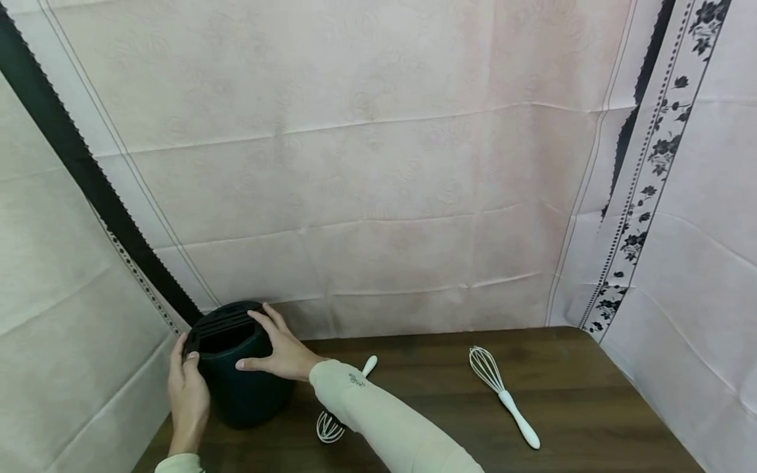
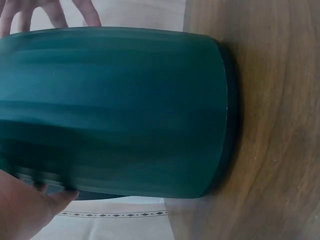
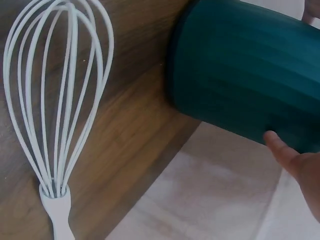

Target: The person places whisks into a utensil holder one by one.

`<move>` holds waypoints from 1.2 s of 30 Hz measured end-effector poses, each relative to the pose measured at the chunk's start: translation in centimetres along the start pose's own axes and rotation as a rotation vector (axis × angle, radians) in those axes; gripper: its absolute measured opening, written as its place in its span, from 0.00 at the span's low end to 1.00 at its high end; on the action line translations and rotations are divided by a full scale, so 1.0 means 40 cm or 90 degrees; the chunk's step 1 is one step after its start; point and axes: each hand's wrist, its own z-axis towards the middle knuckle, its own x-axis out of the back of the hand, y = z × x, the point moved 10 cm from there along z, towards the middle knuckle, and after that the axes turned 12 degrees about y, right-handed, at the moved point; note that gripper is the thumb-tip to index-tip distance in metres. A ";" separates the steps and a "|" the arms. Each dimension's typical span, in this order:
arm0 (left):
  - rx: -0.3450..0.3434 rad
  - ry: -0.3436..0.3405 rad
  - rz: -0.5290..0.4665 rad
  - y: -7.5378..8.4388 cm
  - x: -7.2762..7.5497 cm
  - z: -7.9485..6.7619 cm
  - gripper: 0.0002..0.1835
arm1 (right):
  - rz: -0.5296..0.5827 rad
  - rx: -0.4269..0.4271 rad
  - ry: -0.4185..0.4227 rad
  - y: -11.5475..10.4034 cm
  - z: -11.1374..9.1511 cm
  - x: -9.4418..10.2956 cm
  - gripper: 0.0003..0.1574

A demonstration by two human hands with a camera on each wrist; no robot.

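A dark green round utensil holder [image 1: 245,391] with a slotted black top stands at the left end of the table, close to the cloth wall. My left hand [image 1: 188,397] holds its left side, the thumb near the rim. From the right, my right hand [image 1: 288,353] grips it with fingers spread over the upper edge and thumb against the side. The left wrist view shows the smooth green wall [image 2: 125,110] with its base at the wood. A white whisk [image 1: 329,428] lies right of the holder, its middle hidden under my right forearm.
Another white whisk [image 1: 506,399] lies farther right on the brown wooden table [image 1: 437,387], handle toward the front right. Pale cloth [image 1: 378,197] hangs behind the table and along both sides, with a floral-bordered strip [image 1: 639,217] at the right corner.
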 end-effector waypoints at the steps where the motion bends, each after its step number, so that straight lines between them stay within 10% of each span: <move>1: 0.001 0.000 -0.002 0.000 -0.002 -0.001 0.27 | 0.004 -0.001 0.005 0.003 0.001 0.002 0.59; 36: 0.029 -0.167 -0.067 0.032 -0.112 -0.060 0.31 | 0.091 -0.002 0.100 0.062 -0.036 0.118 0.52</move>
